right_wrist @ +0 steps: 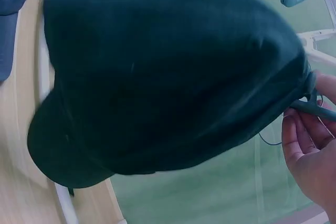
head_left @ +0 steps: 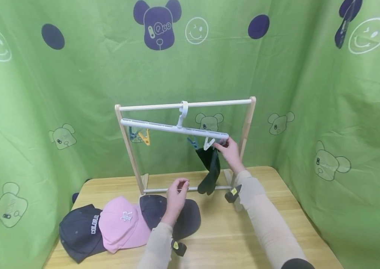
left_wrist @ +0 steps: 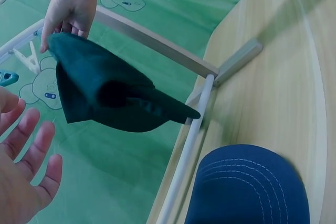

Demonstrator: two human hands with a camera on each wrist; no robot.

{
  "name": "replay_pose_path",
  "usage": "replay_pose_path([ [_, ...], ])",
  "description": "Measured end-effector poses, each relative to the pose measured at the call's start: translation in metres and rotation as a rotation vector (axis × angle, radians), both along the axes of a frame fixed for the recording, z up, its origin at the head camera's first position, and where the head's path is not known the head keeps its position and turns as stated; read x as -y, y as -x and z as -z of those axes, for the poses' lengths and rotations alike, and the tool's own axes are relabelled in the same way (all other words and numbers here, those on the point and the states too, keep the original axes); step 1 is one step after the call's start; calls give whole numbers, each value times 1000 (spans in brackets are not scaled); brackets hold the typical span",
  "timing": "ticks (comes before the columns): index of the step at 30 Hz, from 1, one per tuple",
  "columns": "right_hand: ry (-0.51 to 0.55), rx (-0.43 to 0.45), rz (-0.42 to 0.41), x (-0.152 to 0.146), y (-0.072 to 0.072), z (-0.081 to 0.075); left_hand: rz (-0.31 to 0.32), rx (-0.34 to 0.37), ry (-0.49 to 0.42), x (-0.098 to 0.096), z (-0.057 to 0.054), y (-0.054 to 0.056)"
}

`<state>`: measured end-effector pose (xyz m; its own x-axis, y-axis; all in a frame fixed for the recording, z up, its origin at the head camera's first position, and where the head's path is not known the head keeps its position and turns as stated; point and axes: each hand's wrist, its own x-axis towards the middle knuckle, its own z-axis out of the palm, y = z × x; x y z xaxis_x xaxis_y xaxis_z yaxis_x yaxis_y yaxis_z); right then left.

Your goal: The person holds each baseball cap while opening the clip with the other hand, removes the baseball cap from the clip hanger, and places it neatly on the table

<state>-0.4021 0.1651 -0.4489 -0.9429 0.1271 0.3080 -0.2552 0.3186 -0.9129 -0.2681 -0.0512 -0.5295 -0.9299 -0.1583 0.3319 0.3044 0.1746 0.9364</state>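
Note:
A dark green cap (head_left: 214, 169) hangs from the right end of a white clip hanger (head_left: 163, 127), which tilts down to the right. At that end my right hand (head_left: 229, 152) pinches a blue-grey clothespin (right_wrist: 316, 110) at the cap's top edge. In the left wrist view the cap (left_wrist: 94, 85) hangs with its visor downward. My left hand (head_left: 175, 198) holds nothing, its fingers (left_wrist: 34, 140) loosely spread a little away from the cap. A white clothespin (head_left: 208, 143) and a blue clothespin (head_left: 193, 142) hang beside the cap.
The hanger hooks over the top bar of a wood-and-white rack (head_left: 220, 103). A yellow clothespin (head_left: 145, 137) and another blue clothespin (head_left: 132, 133) hang at its left end. On the table lie a navy cap (head_left: 80, 228), a pink cap (head_left: 120, 224) and a dark cap (head_left: 190, 220).

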Motion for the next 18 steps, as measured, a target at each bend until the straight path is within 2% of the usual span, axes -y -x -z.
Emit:
replay_pose_path([
  [6,58,10,-27,2,-6,1,16,-40,13,-8,0,1],
  [14,84,-3,-28,5,-12,1,36,-49,30,-23,-4,-1],
  [18,91,-7,-20,6,-13,1,57,-29,47,-31,-11,-6],
])
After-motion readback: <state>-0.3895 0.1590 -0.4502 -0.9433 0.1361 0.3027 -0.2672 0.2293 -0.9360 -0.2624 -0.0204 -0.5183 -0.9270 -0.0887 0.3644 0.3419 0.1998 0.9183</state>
